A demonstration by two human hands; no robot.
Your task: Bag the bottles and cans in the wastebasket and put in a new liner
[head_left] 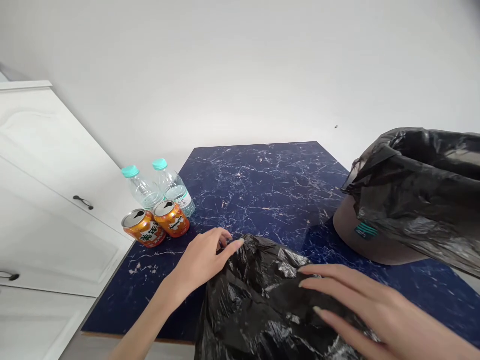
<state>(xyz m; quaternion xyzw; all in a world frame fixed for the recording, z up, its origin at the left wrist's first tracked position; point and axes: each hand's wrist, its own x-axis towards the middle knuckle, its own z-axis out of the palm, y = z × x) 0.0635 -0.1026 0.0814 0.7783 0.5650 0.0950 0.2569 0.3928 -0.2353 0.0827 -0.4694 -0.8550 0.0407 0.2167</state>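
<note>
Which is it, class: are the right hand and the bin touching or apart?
Apart: the head view shows blue tabletop between the right hand and the bin.

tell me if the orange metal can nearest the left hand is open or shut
Open: the orange metal can shows a dark hole in its silver top. Cannot tell whether any drink is inside.

Blue table [255, 185] bears bottles [182, 195]; cans [173, 220]; bag [251, 310]; bin [348, 227].

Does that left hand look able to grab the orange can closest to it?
Probably yes: the left hand is close to the nearer orange can, and nothing stands between them. It seems to be touching the black bag, though, so it may have to let go first.
</note>
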